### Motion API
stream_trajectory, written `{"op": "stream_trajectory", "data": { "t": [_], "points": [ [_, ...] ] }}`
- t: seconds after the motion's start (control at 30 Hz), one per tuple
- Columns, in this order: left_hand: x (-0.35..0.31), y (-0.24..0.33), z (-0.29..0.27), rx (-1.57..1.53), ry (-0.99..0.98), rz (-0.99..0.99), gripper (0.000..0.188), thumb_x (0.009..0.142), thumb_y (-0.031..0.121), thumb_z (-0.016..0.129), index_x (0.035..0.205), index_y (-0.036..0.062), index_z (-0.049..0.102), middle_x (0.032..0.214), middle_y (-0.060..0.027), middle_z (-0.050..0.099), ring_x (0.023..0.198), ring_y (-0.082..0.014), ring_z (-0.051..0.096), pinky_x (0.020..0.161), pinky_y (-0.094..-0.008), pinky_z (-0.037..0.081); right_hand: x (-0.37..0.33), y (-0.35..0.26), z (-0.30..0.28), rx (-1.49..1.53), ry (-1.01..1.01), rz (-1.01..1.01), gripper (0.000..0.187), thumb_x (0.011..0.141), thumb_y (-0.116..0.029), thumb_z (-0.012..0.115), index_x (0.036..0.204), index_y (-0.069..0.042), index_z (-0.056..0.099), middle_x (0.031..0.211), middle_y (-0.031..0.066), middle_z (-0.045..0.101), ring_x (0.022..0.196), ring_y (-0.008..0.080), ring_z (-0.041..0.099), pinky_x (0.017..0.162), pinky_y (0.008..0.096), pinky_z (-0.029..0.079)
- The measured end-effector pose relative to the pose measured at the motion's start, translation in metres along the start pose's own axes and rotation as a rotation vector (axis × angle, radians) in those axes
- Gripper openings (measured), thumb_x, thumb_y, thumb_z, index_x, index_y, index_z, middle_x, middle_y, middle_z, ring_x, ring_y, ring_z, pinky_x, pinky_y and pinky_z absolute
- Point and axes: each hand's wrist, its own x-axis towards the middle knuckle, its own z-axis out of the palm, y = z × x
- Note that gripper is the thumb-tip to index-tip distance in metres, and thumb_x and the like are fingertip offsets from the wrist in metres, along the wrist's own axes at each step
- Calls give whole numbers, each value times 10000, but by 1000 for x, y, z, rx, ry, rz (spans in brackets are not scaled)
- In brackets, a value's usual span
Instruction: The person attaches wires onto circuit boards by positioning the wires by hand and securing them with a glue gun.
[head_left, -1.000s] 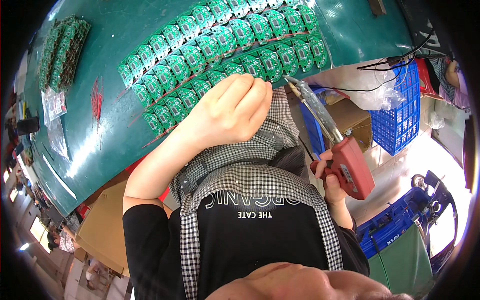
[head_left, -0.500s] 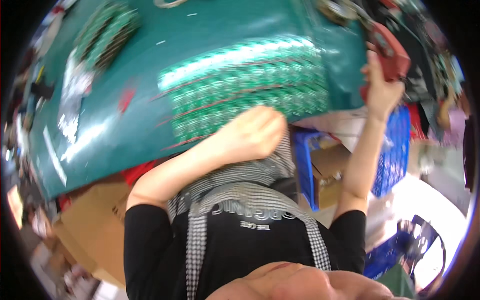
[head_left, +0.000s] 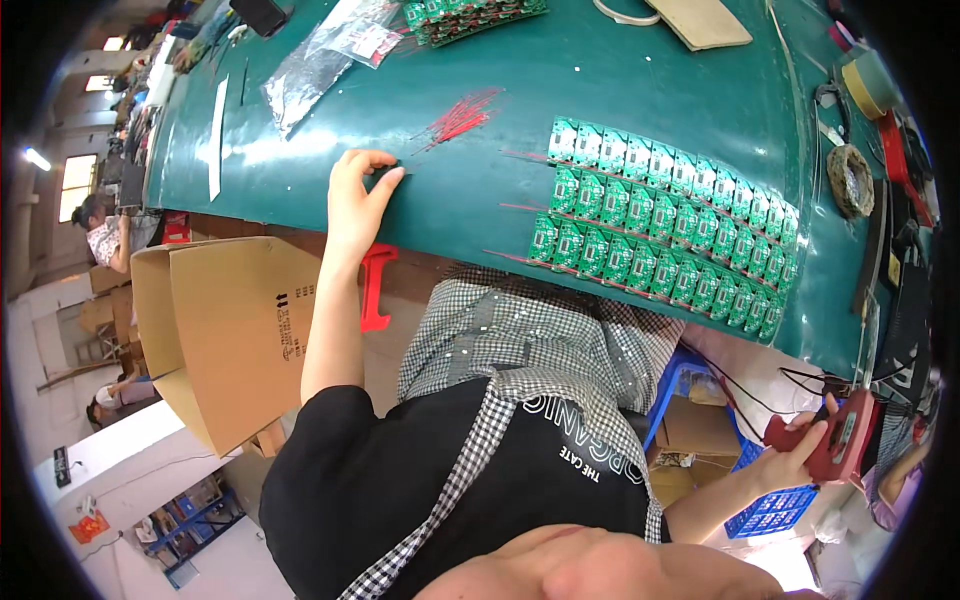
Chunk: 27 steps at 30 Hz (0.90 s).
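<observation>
My left hand (head_left: 358, 200) is over the green table mat, thumb and forefinger a little apart, with nothing visible held between them. Just beyond its fingertips lies a loose bundle of thin red wires (head_left: 463, 120). At the far right, my right hand (head_left: 790, 462) grips a red pistol-shaped soldering gun (head_left: 853, 435) by its handle, beside the table's edge. Green circuit boards (head_left: 665, 215) lie in three rows on the mat, between my hands. Red wires stick out from the left end of the rows.
A stack of circuit boards (head_left: 470, 18) and a clear plastic bag (head_left: 315, 65) lie at the back. A tape roll (head_left: 868, 90) and a round, wrapped coil (head_left: 850, 182) sit at the right. A cardboard box (head_left: 235, 340) stands left; a blue crate (head_left: 770, 512) is low right.
The view has swung left. My left hand has moved from in front of the boards toward the loose red wires, its fingers opening. The soldering gun has come off the table toward me.
</observation>
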Motion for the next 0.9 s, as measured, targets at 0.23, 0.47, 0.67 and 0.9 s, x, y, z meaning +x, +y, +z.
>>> {"op": "stream_trajectory", "data": {
  "t": [0.23, 0.47, 0.67, 0.9],
  "points": [
    [5, 4, 15, 124, -67, 105, 61, 744, 114, 641, 769, 68, 610, 832, -107, 558, 880, -298, 522, 772, -394, 410, -17, -2, -23, -65, -6, 97, 529, 804, 24, 555, 1294, 32, 357, 1092, 176, 535, 667, 146, 510, 580, 237, 447],
    [-6, 33, 9, -377, -117, -67, 92, 842, 78, 600, 901, 10, 616, 835, -77, 630, 774, -157, 581, 697, -281, 461, -30, -10, 7, 58, -37, 154, 572, 781, 45, 567, 1308, 29, 345, 1075, 157, 530, 704, 149, 518, 613, 251, 460],
    [-31, 140, 50, -896, -522, 114, 99, 856, 80, 592, 903, 0, 626, 835, -35, 594, 821, -109, 544, 742, -266, 445, -50, -38, 11, 0, 38, 263, 616, 757, 67, 578, 1321, 26, 333, 1057, 138, 525, 741, 151, 526, 647, 265, 473],
    [-47, 220, 80, -1110, -943, -26, 106, 871, 83, 590, 887, -20, 604, 756, -11, 599, 692, -56, 545, 623, -220, 458, -60, -50, 86, 316, -260, 286, 591, 735, 122, 633, 1255, 20, 369, 1051, 126, 568, 944, 173, 594, 800, 276, 490]
  ]
}}
